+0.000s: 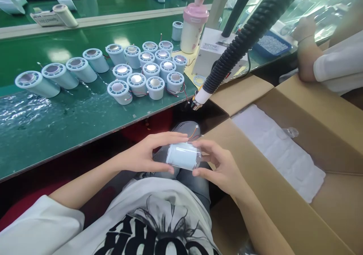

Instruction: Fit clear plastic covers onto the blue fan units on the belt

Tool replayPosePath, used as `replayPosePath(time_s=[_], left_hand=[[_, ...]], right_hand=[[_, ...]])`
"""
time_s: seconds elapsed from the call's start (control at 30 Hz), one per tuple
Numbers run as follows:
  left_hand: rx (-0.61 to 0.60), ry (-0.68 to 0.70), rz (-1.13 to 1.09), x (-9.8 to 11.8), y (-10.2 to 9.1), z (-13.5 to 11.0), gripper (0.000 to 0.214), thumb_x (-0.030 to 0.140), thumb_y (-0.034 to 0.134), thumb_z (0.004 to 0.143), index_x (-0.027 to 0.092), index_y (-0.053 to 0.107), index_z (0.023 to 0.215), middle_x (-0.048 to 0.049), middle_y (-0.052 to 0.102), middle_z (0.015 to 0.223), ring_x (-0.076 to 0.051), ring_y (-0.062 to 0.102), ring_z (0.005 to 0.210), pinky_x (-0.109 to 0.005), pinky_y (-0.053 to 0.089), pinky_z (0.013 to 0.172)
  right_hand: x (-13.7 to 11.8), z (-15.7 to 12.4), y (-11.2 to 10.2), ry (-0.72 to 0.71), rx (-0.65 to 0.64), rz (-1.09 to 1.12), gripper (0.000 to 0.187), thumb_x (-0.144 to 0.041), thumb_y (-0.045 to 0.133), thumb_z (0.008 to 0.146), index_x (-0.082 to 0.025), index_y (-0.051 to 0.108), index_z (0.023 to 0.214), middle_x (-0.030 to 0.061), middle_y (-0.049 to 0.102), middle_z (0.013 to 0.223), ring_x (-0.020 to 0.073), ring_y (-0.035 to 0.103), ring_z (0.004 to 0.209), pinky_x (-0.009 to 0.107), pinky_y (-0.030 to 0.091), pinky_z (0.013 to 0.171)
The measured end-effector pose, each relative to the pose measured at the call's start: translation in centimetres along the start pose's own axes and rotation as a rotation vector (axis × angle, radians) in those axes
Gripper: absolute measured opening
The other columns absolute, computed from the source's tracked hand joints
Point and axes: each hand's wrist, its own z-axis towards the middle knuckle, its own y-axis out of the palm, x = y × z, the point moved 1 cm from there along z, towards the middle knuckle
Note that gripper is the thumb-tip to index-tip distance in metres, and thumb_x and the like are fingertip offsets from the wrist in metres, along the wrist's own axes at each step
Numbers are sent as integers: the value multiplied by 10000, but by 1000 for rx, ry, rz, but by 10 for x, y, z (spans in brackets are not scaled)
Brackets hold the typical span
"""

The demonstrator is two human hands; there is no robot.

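One blue cylinder (183, 156) lies sideways above the lap (195, 187), left hand (151, 153) gripping one end with thumb and fingers spread wide, right hand (221, 166) curved round the other. Smooth body, shiny clear film (199, 157) at the right end, some right fingertips hard to make out.

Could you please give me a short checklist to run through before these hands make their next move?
1. Light-blue cylinder steadied: ok, between the left hand and right hand.
2. Clear film snug at the cylinder's right-hand end: not ok, it appears to stand out past the body.
3. Wire connector clear of the fingers: ok, it sticks up above them.
4. Wires undamaged: cannot tell, too small.
5. Hose nozzle clear of both hands: ok, it hangs apart from them.
6. Carton open: ok, flaps spread.
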Motion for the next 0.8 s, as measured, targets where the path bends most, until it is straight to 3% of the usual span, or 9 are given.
replayPosePath(time_s=[0.3,0.53,0.8], left_hand=[[-14,42,61,2,0,-1,785,261,795,704,256,454,1411,-120,497,1442,-279,477,1324,-427,372,1125],[-37,47,64,3,0,-2,769,253,768,732,267,429,1423,-122,476,1458,-280,469,1328,-432,376,1120],[-49,27,15,1,2,-4,763,218,768,730,269,438,1416,-116,477,1456,-274,465,1330,-418,368,1125]], right_hand=[[-1,2,3,233,-57,276,439,-402,763,755,-232,557,1103,47,648,1008,168,625,905,261,570,715],[1,7,8,379,-61,439,400,-475,731,754,-205,540,979,-10,635,808,113,623,652,245,569,588],[8,7,14,534,-96,571,530,-634,698,707,-185,499,907,-16,671,630,132,673,531,202,556,487]])
